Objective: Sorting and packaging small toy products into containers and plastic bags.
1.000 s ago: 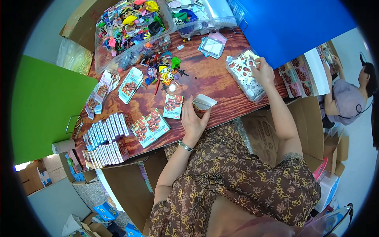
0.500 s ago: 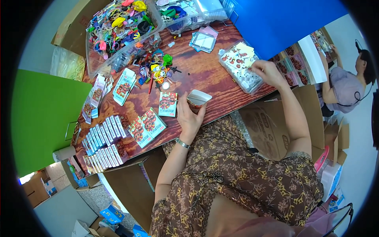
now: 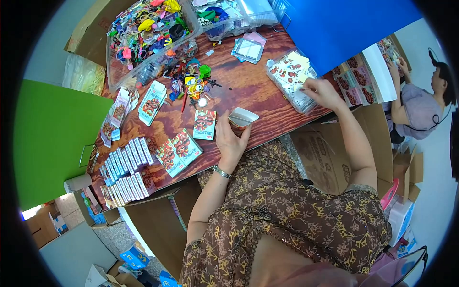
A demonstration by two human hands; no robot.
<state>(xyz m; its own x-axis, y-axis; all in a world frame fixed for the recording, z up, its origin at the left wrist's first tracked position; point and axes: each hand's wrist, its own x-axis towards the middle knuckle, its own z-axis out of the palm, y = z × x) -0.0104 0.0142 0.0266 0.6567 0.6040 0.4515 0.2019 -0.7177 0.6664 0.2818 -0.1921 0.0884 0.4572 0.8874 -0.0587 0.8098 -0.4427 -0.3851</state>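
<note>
My left hand (image 3: 229,139) is wrapped round a small printed box (image 3: 241,119) whose white inner flap stands up at its open top. Over at the right, my right hand (image 3: 325,93) is closed in a pinch at the edge of a clear tray (image 3: 306,106) heaped with small printed cards (image 3: 292,71). What its fingertips hold, if anything, is too small to make out. Just left of my left hand lies a closed printed box (image 3: 204,125), and two more boxes (image 3: 179,152) lie side by side nearer the table edge.
Rows of upright boxes (image 3: 125,170) and flat box sleeves (image 3: 153,103) cover the left side. A clear bin of colourful trinkets (image 3: 143,36) stands at the back, with loose trinkets (image 3: 195,86) before it. Blue (image 3: 344,24) and green panels (image 3: 60,143) flank the table. Another person (image 3: 420,107) works at far right.
My right hand has shifted slightly at the card tray, staying pinched. My left hand keeps its hold on the open box. The view has moved a little.
</note>
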